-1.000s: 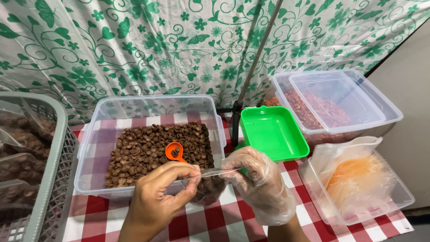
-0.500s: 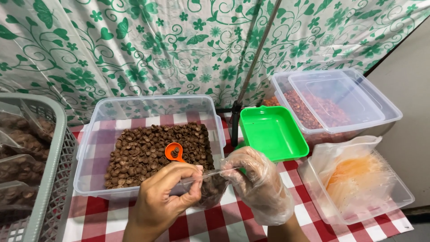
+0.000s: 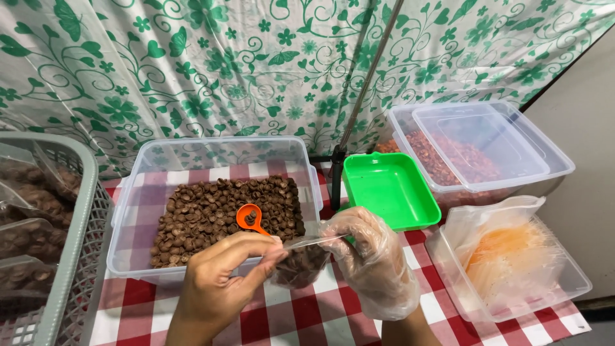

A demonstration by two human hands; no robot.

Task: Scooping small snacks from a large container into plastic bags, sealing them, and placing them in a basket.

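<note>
My bare left hand (image 3: pixel 221 275) and my right hand (image 3: pixel 368 259), which wears a clear plastic glove, both pinch the top edge of a small clear bag (image 3: pixel 301 264) partly filled with brown round snacks. The bag hangs just in front of a large clear plastic tub (image 3: pixel 138 192) of the same brown snacks. An orange scoop (image 3: pixel 248 219) lies on the snacks in that tub, just above my left fingers.
A grey basket (image 3: pixel 61 269) with filled bags stands at the left. An empty green tray (image 3: pixel 387 187) sits right of the tub, beside a black pole (image 3: pixel 337 173). A lidded tub (image 3: pixel 487 154) of reddish snacks and a tub (image 3: pixel 564 282) of clear bags stand at the right.
My left hand has slid a little right along the bag's top edge. The bag and right hand have stayed in nearly the same place.
</note>
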